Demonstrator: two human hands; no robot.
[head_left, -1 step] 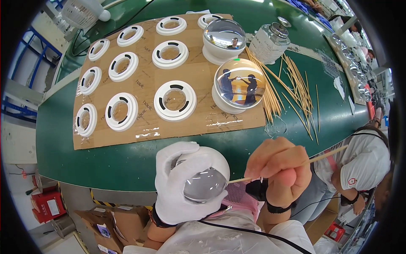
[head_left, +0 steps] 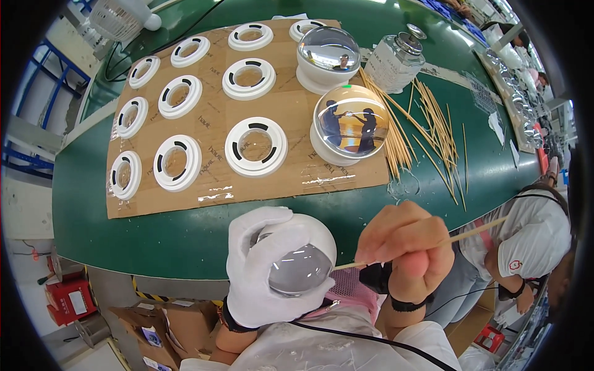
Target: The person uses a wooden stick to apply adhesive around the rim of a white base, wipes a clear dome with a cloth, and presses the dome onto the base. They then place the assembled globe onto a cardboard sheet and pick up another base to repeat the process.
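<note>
My left hand (head_left: 250, 266), in a white glove, is wrapped around a clear glass ball (head_left: 301, 270) set in a round white holder (head_left: 322, 238). My bare right hand (head_left: 405, 244) pinches a thin wooden stick (head_left: 473, 232). The stick's left tip meets the edge of the ball, where glass and white holder come together; whether it touches cannot be made out. Beyond my hands, a finished-looking crystal ball (head_left: 351, 123) with two dark figures on orange stands on a white base. Behind it is a clear ball (head_left: 328, 49) on another white base.
Several white rings (head_left: 256, 147) with black pads lie in rows on a cardboard sheet (head_left: 216, 123) on the green table (head_left: 167, 241). Loose wooden sticks (head_left: 433, 123) and a glass jar (head_left: 396, 62) with a metal top are at right. A person (head_left: 532, 229) sits close on my right.
My right hand and the stick have shifted very slightly, the stick's outer end dipping a little. My left hand and the ball keep their place.
</note>
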